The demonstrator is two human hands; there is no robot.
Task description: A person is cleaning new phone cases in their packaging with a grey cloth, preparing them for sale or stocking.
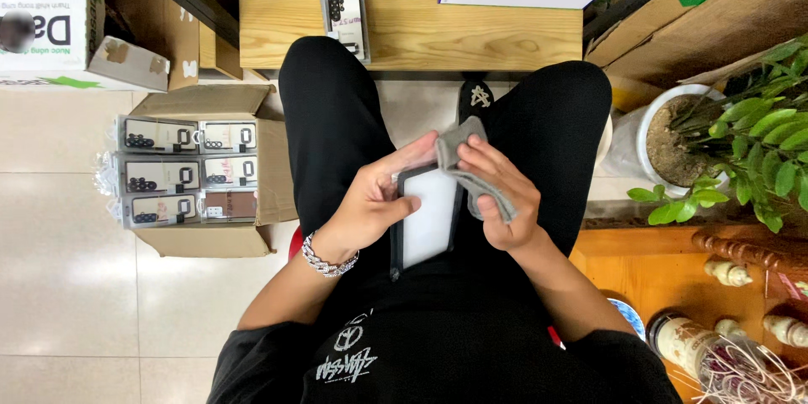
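Note:
I sit with a phone case (pixel 427 217) on my lap; it has a white inner face and a dark rim. My left hand (pixel 376 199), with a silver chain bracelet on its wrist, grips the case by its left edge, thumb across the upper corner. My right hand (pixel 495 194) is closed on a grey cloth (pixel 468 162) and presses it against the case's upper right edge. My black trousers lie beneath both hands.
An open cardboard box (pixel 244 109) of packaged phone cases stands on the tiled floor at left. A wooden table (pixel 471 34) ahead bears one packaged case (pixel 347 18) and papers. At right are a potted plant (pixel 741 143), a wooden shelf and a jar.

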